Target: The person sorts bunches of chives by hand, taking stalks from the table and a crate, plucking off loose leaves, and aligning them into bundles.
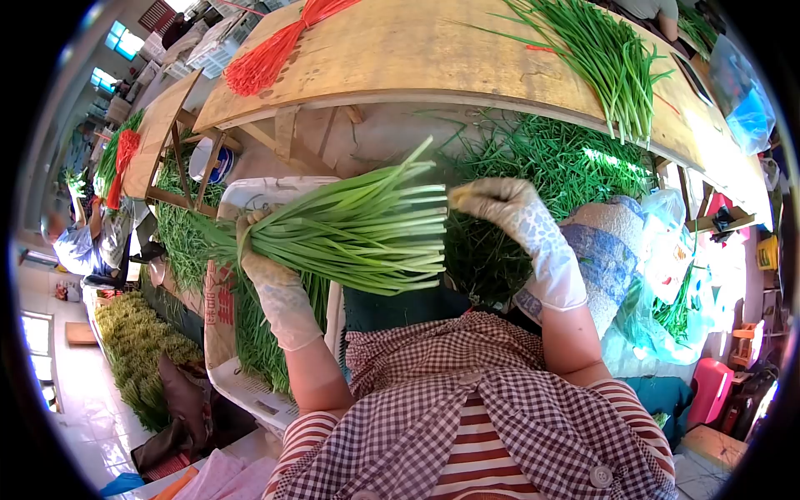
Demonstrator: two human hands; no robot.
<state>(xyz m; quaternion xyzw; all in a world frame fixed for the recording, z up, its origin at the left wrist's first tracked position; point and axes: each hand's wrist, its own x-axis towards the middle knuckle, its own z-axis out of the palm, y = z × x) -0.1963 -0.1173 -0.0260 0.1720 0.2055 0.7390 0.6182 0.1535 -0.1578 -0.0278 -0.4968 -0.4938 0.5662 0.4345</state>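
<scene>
Workroom floor, strewn with green leaf litter (542,154), shows beneath a long, pale plywood tabletop (400,62). On the tabletop's upper face lie a hank of bright red ties (271,60) toward the left and a spread of long green stalks (604,71) toward the right. On my side of the tabletop, below its near edge, I have the gloved left hand (258,250) clenched around a thick bundle of flat green leaves with pale cut ends (367,229). I hold it sideways over a white plastic crate with more greens inside (250,190), ends facing right. The gloved right hand (500,202) is also short of the tabletop's near edge, fingers drawn together just beside those ends; I cannot tell whether they pinch anything.

To handle this bundle well, I judge the left grip should be firm enough to stop slipping, yet light enough to spare the soft leaves. Most ends sit nearly even, but a few at the top angle away toward the tabletop. I would want the right fingers to tease out single stray pieces and pat the ends level, without dragging good stalks along.
</scene>
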